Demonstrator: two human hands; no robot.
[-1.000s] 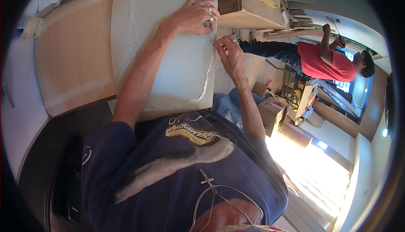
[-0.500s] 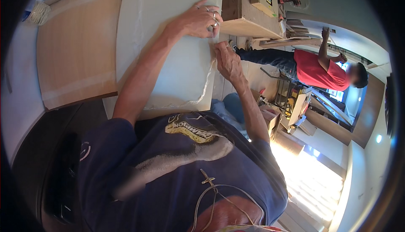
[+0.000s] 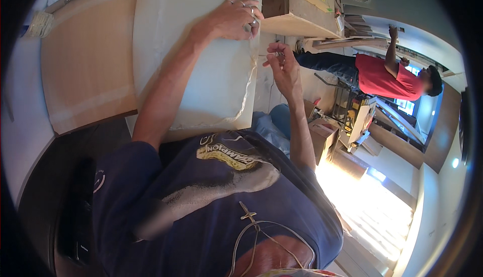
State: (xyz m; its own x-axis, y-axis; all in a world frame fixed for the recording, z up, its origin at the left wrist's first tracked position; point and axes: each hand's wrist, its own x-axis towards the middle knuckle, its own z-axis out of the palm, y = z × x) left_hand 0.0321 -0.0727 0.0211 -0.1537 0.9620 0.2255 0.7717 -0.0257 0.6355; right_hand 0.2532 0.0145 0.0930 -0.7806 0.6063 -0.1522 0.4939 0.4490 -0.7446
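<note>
Ideally, the left hand (image 3: pixel 234 21) bears lightly on the pale panel (image 3: pixel 211 83) before the dark shirt (image 3: pixel 216 196); its grip is unclear. Apart, the right hand (image 3: pixel 286 69), fingers loosely parted, is best kept gentle near the ragged line (image 3: pixel 246 96).

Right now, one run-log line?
left hand: at right edge of pale panel | right hand: beside that edge, apart | background: person in red shirt
</note>
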